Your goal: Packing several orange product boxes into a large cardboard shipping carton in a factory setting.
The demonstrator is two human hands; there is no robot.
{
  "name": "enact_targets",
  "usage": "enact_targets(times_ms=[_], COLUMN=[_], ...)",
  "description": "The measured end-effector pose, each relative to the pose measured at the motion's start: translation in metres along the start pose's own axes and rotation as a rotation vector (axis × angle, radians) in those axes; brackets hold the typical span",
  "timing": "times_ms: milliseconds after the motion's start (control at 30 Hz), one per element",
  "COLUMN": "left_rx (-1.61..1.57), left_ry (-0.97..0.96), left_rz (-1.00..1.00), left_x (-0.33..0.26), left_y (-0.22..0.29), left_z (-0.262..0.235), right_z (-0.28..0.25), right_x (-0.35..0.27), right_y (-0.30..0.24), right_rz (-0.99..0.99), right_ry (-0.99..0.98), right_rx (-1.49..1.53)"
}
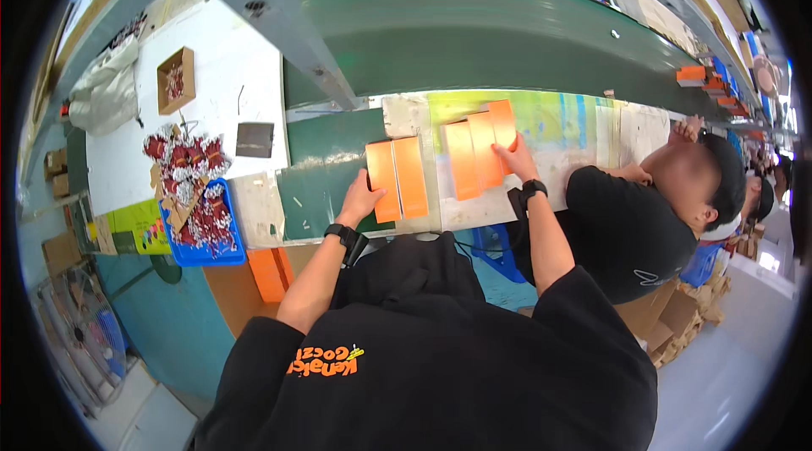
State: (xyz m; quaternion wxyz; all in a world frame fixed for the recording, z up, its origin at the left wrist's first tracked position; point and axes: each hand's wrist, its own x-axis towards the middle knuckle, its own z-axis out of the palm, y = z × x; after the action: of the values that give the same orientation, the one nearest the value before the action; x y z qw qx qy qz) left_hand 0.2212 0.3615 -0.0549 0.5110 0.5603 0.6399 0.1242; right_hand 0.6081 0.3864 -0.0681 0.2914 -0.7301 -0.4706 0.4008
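Observation:
Two slim orange boxes lie side by side on the bench, a thin gap between them. At their left edge my left hand grips the nearer side, its thumb on the orange face and the other fingers partly hidden. To the right, several more orange boxes stand in a stepped, slightly tilted row. Around the right edge of that row my right hand is closed, its thumb lying on the orange face. Both wrists wear black bands.
A green conveyor belt runs beyond the bench. At left, a blue tray and a small cardboard box hold red-and-white wire bundles. A grey metal post rises beside the belt. A person in black sits close on my right.

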Motion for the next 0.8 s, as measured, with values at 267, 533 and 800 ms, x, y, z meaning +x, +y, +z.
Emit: enact_targets(times_ms=[267,533,800], left_rx=[-0.166,-0.241,-0.148], left_ry=[0.039,0.049,0.067], left_rz=[0.011,0.028,0.081], left_x=[0.000,-0.007,-0.010], left_y=[-0.015,-0.018,-0.015], left_z=[0.002,0.003,-0.001], right_z=[0.072,0.054,0.064], right_x=[-0.058,-0.061,-0.084], right_y=[-0.015,-0.008,-0.009], right_rz=[-0.007,-0.082,-0.075], right_ry=[0.210,0.016,0.134], right_rx=[-0.279,0.023,-0.154])
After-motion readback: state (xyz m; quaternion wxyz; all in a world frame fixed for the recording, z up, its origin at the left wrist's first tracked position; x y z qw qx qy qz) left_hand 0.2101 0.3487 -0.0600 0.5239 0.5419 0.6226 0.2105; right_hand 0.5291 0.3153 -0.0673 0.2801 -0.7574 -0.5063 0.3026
